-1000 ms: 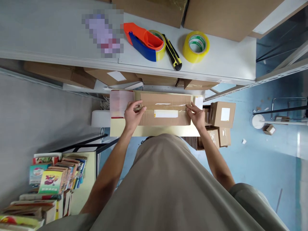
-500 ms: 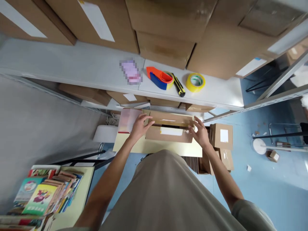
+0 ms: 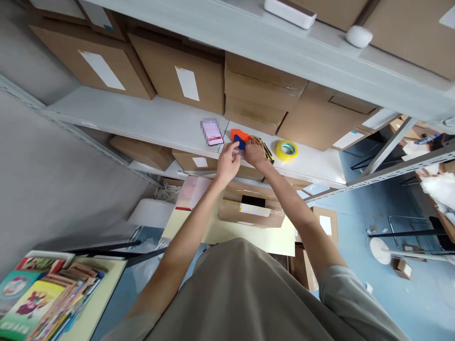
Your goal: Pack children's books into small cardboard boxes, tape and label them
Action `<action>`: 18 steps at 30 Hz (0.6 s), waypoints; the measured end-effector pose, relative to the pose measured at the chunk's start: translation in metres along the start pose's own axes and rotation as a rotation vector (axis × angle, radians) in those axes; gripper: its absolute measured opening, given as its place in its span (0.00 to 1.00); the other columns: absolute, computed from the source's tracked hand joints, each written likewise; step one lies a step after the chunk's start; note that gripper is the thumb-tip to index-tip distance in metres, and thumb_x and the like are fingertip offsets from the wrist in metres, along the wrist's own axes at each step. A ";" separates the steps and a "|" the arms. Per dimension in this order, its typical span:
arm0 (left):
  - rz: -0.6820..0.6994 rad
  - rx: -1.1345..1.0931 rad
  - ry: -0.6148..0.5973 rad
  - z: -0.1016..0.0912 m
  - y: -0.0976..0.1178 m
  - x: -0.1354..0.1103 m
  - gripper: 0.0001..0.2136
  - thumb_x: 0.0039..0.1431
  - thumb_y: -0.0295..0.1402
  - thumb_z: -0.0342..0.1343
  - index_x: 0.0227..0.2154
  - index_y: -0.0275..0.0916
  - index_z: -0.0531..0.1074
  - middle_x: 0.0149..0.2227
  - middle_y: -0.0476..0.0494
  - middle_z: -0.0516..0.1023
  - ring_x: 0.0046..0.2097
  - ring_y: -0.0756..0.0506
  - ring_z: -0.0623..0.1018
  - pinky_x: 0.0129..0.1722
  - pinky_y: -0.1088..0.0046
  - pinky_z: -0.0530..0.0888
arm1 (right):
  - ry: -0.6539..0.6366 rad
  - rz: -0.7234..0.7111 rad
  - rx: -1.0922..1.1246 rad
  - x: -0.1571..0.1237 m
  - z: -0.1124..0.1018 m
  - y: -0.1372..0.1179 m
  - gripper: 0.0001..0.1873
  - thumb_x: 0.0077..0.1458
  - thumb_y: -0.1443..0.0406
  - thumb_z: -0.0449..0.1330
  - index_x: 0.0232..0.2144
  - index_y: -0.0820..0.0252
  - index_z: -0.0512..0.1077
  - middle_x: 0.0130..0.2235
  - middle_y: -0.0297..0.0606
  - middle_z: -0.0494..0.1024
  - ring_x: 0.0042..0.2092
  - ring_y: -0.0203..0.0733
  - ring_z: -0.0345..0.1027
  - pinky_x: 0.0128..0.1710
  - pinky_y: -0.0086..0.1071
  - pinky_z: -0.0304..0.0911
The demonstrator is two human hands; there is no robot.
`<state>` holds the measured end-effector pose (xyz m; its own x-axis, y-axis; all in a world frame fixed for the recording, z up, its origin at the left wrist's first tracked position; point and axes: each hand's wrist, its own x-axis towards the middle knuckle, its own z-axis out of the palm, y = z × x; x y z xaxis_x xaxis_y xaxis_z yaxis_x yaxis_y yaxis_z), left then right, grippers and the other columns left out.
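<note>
My right hand (image 3: 255,152) is closed over the orange and blue tape dispenser (image 3: 238,134) on the shelf. Part of the dispenser is hidden under the fingers. Just to the left, my left hand (image 3: 228,163) reaches up with its fingers parted, close to the dispenser's blue side; I see nothing in it. A yellow and black box cutter (image 3: 269,155) lies beside my right hand, partly covered. Farther right is a yellow roll of tape (image 3: 286,150). Below my arms, a cardboard box (image 3: 232,210) with a white label and a dark gap in its top sits on the table (image 3: 199,232).
A blurred phone (image 3: 212,131) lies on the grey shelf (image 3: 167,118), left of the dispenser. Large cartons (image 3: 185,83) line the shelf's back. Another shelf (image 3: 227,23) runs overhead. A pink-white packet (image 3: 192,192) is on the table, and books (image 3: 39,303) are at lower left.
Both hands have left the cardboard box and moved up to the shelf. My right hand has taken hold of the tape dispenser. The view has tilted upward.
</note>
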<state>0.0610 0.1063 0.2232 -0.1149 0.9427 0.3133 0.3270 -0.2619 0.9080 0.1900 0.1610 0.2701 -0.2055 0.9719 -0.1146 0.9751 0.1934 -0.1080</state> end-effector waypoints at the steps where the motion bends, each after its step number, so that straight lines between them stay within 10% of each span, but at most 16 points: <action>1: -0.023 -0.033 0.000 0.000 0.000 -0.005 0.19 0.67 0.23 0.55 0.55 0.40 0.84 0.58 0.36 0.87 0.51 0.42 0.87 0.52 0.67 0.84 | -0.018 0.029 0.003 0.005 0.002 -0.004 0.28 0.77 0.65 0.56 0.70 0.80 0.68 0.68 0.73 0.79 0.72 0.66 0.73 0.77 0.55 0.58; 8: -0.151 -0.225 0.103 -0.021 0.000 -0.051 0.04 0.61 0.30 0.63 0.35 0.41 0.83 0.40 0.44 0.89 0.45 0.42 0.89 0.52 0.64 0.85 | 0.057 0.137 0.241 -0.006 0.012 0.003 0.29 0.79 0.58 0.59 0.70 0.77 0.68 0.61 0.71 0.83 0.64 0.68 0.80 0.68 0.57 0.68; 13: -0.099 -0.318 0.098 -0.043 0.009 -0.096 0.06 0.68 0.39 0.66 0.39 0.43 0.81 0.43 0.44 0.88 0.48 0.42 0.88 0.54 0.62 0.85 | 0.096 -0.015 0.918 -0.078 0.030 0.015 0.37 0.69 0.33 0.62 0.57 0.58 0.71 0.51 0.50 0.86 0.53 0.56 0.82 0.57 0.47 0.80; 18: -0.029 -0.291 0.014 -0.060 0.021 -0.133 0.09 0.73 0.42 0.66 0.48 0.44 0.82 0.45 0.43 0.87 0.47 0.42 0.87 0.53 0.62 0.85 | 0.086 -0.076 1.185 -0.151 0.047 -0.004 0.38 0.64 0.30 0.64 0.56 0.52 0.71 0.52 0.44 0.85 0.53 0.51 0.80 0.60 0.46 0.79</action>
<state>0.0271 -0.0367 0.2174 -0.1338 0.9483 0.2879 0.0408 -0.2850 0.9577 0.2137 0.0069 0.2417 -0.2093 0.9778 -0.0068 0.2676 0.0506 -0.9622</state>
